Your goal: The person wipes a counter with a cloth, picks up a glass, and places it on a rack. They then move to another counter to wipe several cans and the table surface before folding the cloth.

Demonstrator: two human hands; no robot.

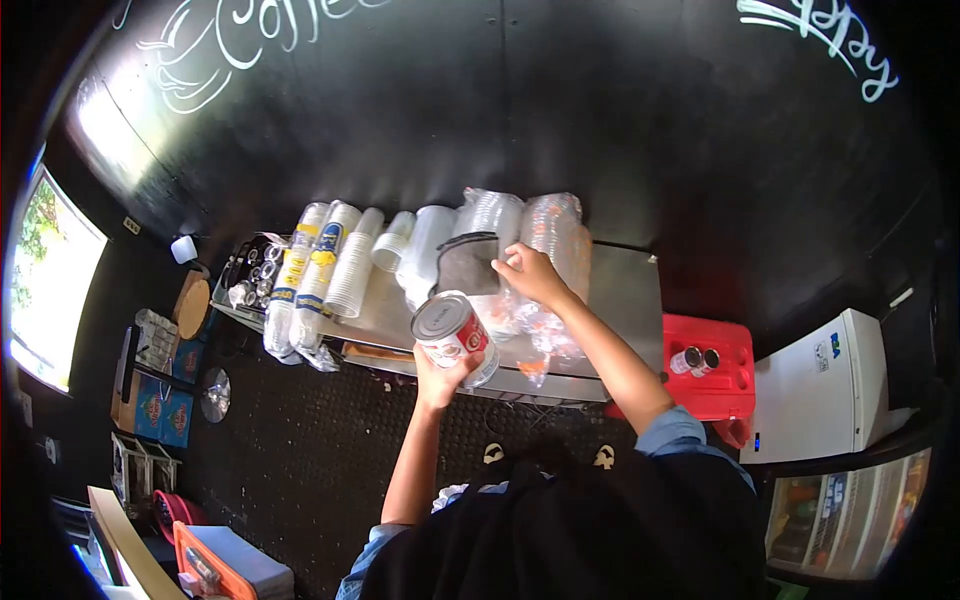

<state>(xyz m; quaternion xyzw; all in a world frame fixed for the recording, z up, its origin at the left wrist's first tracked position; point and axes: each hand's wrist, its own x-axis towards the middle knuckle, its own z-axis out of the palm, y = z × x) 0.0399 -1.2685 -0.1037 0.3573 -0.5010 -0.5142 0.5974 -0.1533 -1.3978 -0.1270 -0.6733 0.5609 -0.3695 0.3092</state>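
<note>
A large red and white can (455,335) with a metal lid is in my left hand (440,375), raised in front of the metal table (625,300). The fingers of that hand wrap round its lower part. To the right and further back, my right hand (530,275) is over the table, its fingers bent at the edge of a dark grey cloth (468,266). Whether the fingertips grip the cloth is too small to tell. Bagged clear plastic cups (553,230) stand just behind my right hand.
Sleeves of paper cups (322,255) and stacked white cups (355,265) lie on the table's left part, beside a dark rack (257,270). A red cooler (715,385) with two small cans (694,360) and a white freezer (810,390) stand right. An orange bin (225,565) is lower left.
</note>
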